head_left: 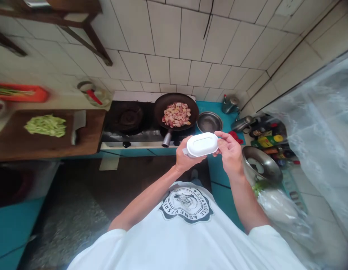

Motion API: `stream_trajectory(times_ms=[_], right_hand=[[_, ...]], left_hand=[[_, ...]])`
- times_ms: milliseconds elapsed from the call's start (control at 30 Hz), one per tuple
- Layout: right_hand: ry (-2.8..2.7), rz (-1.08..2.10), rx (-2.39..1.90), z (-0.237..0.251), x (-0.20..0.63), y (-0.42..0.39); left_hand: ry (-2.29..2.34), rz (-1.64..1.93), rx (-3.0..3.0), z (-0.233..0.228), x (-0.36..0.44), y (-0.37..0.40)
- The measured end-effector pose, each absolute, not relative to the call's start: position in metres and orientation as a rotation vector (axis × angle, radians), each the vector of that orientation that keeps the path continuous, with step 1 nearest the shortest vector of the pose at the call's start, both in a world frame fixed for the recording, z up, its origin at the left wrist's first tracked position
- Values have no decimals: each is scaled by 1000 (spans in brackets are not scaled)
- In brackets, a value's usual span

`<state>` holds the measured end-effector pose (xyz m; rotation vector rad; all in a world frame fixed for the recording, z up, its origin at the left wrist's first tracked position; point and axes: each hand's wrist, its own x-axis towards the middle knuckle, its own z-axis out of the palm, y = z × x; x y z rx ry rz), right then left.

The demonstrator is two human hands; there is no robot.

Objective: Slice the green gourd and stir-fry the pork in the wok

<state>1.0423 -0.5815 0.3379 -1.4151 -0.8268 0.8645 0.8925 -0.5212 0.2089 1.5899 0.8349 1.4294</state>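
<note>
A home kitchen: a 2-burner stove (140,123) against a white tiled wall (174,48), a pan (176,112) of chopped meat on it, a board (50,133) with cut greens, and sauce bottles (268,140) on the teal counter (216,112)

Pan (176,112) on stove (140,123), cutting board (50,135) left.

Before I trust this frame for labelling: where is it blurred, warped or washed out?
Head view: sharp on the white container between left hand and right hand; red tray smeared; wall tiles bowed by the lens; plastic sheet hazy.
</note>
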Motion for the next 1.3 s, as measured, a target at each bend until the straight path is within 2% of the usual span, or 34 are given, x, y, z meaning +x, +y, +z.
stream_trajectory(times_ms=[400, 600, 700, 1033, 1300], right_hand=[[-1214, -26, -1924, 343, 986, -656], [-1626, 87, -1819, 365, 1003, -699], [-1699, 39, -1853, 371, 1020, -729], [-1614, 20, -1780, 398, 1080, -863], [-1398, -26, -1694, 424, 1108, -943]], left_hand=[[639, 1157, 1579, 219, 859, -560], [500, 1074, 1538, 253, 873, -586], [449, 950, 1485, 273, 885, -605], [207, 452, 1343, 333, 943, -682], [167, 271, 1221, 365, 985, -755]])
